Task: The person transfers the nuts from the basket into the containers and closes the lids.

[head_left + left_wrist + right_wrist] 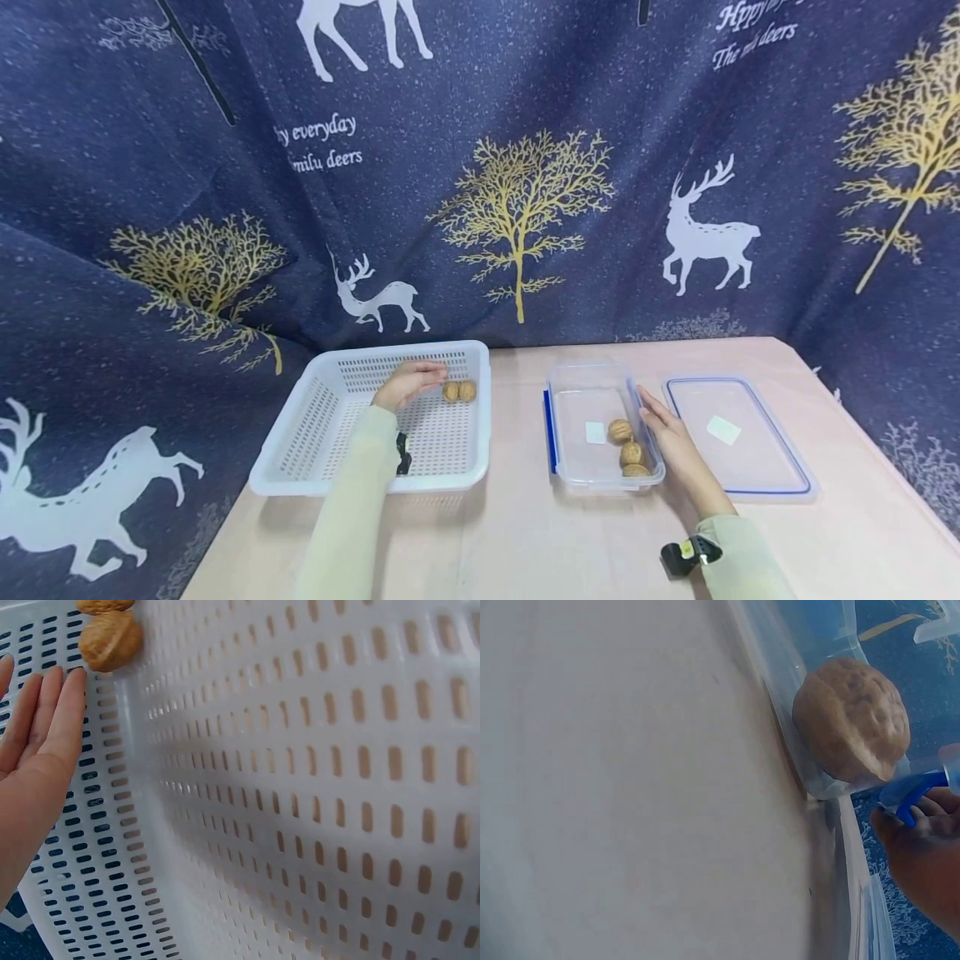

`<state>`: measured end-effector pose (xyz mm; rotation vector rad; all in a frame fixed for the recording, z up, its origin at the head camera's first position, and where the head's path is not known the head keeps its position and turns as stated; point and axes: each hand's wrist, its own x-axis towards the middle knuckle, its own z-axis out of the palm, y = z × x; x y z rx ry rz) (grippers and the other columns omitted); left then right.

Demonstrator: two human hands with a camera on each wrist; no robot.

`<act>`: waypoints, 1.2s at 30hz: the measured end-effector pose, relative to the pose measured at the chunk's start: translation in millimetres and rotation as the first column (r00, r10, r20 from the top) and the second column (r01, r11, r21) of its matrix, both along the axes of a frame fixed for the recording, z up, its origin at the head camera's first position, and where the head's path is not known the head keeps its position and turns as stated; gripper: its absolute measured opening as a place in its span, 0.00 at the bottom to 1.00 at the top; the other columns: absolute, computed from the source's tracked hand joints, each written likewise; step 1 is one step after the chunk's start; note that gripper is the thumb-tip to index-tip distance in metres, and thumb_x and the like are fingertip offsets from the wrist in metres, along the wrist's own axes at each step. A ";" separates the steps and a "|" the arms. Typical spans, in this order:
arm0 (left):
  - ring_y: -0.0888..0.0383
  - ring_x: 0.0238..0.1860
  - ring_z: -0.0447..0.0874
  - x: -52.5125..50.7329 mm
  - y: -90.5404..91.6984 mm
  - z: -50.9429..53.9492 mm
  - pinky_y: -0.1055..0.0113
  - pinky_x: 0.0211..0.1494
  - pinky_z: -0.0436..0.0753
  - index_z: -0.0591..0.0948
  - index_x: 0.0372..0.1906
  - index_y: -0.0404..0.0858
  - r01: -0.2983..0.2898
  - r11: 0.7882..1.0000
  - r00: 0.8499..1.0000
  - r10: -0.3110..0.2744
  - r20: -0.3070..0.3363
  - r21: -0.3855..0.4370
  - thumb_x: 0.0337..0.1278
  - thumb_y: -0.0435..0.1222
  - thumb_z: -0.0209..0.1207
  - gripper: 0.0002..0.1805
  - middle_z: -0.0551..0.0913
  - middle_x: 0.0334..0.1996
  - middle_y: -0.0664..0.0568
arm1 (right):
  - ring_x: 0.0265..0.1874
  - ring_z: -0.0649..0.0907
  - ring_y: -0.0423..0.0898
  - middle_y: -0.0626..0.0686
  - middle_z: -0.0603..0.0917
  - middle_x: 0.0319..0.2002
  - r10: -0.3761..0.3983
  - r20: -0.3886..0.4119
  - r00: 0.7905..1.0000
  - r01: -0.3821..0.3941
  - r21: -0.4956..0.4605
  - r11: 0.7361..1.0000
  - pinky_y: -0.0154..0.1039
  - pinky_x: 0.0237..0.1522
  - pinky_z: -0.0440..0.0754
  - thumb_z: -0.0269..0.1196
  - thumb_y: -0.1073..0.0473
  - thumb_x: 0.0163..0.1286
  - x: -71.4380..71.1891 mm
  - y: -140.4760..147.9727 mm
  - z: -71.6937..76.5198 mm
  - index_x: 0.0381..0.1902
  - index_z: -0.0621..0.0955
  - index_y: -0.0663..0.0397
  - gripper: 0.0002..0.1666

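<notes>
My left hand (411,383) reaches into the white perforated basket (262,479), its fingers extended and holding nothing. Two walnuts (467,391) sit side by side at the basket's right end, just past those fingertips; in the left wrist view a walnut (111,641) lies close beyond them. My right hand (670,433) rests against the right side of a clear plastic box (588,481), fingers lying along its wall. Three walnuts (631,453) are inside, along the box's right side. The right wrist view shows one walnut (851,720) through the plastic and a blue latch (915,796) by the fingers.
A clear lid with a blue seal (776,442) lies flat to the right of the box. Along the box's left side hangs a blue latch flap (551,433). Behind the pink-covered table (517,533) hangs a dark blue curtain (450,108) printed with deer and trees.
</notes>
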<state>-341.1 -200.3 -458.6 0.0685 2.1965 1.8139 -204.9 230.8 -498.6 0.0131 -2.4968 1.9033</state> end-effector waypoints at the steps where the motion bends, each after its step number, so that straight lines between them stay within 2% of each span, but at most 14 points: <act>1: 0.42 0.62 0.73 0.6 0.4 -0.6 0.54 0.67 0.70 0.73 0.59 0.25 -0.003 1.000 1.000 0.003 -0.003 -0.018 0.61 0.28 0.58 0.22 0.75 0.59 0.34 | 0.73 0.44 0.65 0.64 0.47 0.75 0.001 0.000 1.000 -0.001 -0.004 1.000 0.64 0.70 0.41 0.41 0.51 0.79 -0.1 0.1 -0.2 0.75 0.51 0.57 0.32; 5: 0.44 0.60 0.75 1.7 2.9 -3.2 0.55 0.66 0.71 0.76 0.57 0.26 -0.015 0.996 1.000 0.015 -0.005 -0.090 0.61 0.29 0.60 0.20 0.77 0.57 0.36 | 0.73 0.45 0.65 0.64 0.47 0.75 0.001 0.005 1.000 -0.001 -0.002 1.000 0.64 0.70 0.42 0.41 0.51 0.79 -0.7 0.2 -0.5 0.75 0.51 0.57 0.33; 9: 0.44 0.59 0.76 2.5 3.9 -4.3 0.55 0.66 0.72 0.77 0.56 0.27 0.007 0.986 1.000 -0.007 0.002 -0.167 0.60 0.30 0.60 0.20 0.79 0.55 0.37 | 0.73 0.45 0.66 0.64 0.47 0.75 0.002 0.011 1.000 -0.002 0.010 1.000 0.66 0.69 0.42 0.41 0.51 0.79 -0.2 0.1 -0.5 0.75 0.51 0.56 0.33; 15: 0.49 0.57 0.76 3.7 4.9 -4.2 0.55 0.66 0.71 0.80 0.56 0.34 0.019 0.950 1.000 -0.026 -0.017 -0.313 0.58 0.32 0.61 0.19 0.82 0.52 0.45 | 0.72 0.45 0.66 0.64 0.47 0.74 0.001 0.005 1.000 -0.001 0.008 1.000 0.66 0.69 0.42 0.41 0.51 0.79 0.5 0.2 -0.3 0.75 0.51 0.57 0.33; 18: 0.49 0.55 0.79 4.4 5.9 -5.0 0.55 0.63 0.74 0.80 0.55 0.34 0.031 0.934 0.999 -0.043 -0.025 -0.355 0.56 0.29 0.62 0.19 0.83 0.51 0.45 | 0.72 0.45 0.66 0.64 0.47 0.74 0.002 0.001 1.000 -0.002 -0.004 1.000 0.65 0.70 0.42 0.41 0.51 0.79 0.5 0.3 0.0 0.75 0.51 0.57 0.32; 23: 0.51 0.51 0.81 4.6 6.9 -7.1 0.58 0.59 0.78 0.81 0.53 0.33 0.039 0.921 0.998 -0.052 -0.023 -0.387 0.51 0.25 0.64 0.20 0.84 0.50 0.44 | 0.73 0.45 0.65 0.63 0.47 0.75 0.007 -0.003 1.000 -0.007 -0.011 1.000 0.64 0.70 0.42 0.41 0.50 0.79 -0.4 1.0 -0.5 0.75 0.51 0.56 0.33; 28: 0.51 0.52 0.81 4.6 7.8 -7.9 0.58 0.60 0.77 0.82 0.52 0.32 0.037 0.920 0.998 -0.050 -0.023 -0.389 0.49 0.24 0.64 0.21 0.84 0.50 0.43 | 0.73 0.44 0.66 0.63 0.46 0.75 0.007 -0.004 1.000 -0.007 -0.011 1.000 0.65 0.70 0.42 0.41 0.50 0.79 -1.0 1.6 -0.7 0.75 0.51 0.56 0.33; 36: 0.51 0.51 0.80 5.0 10.0 -8.4 0.58 0.60 0.76 0.82 0.51 0.31 0.050 0.898 0.996 -0.076 -0.042 -0.438 0.47 0.23 0.65 0.21 0.84 0.48 0.43 | 0.73 0.44 0.66 0.63 0.47 0.75 0.007 0.003 1.000 -0.007 -0.026 1.000 0.65 0.70 0.41 0.42 0.52 0.79 -0.5 0.9 -0.4 0.75 0.51 0.56 0.32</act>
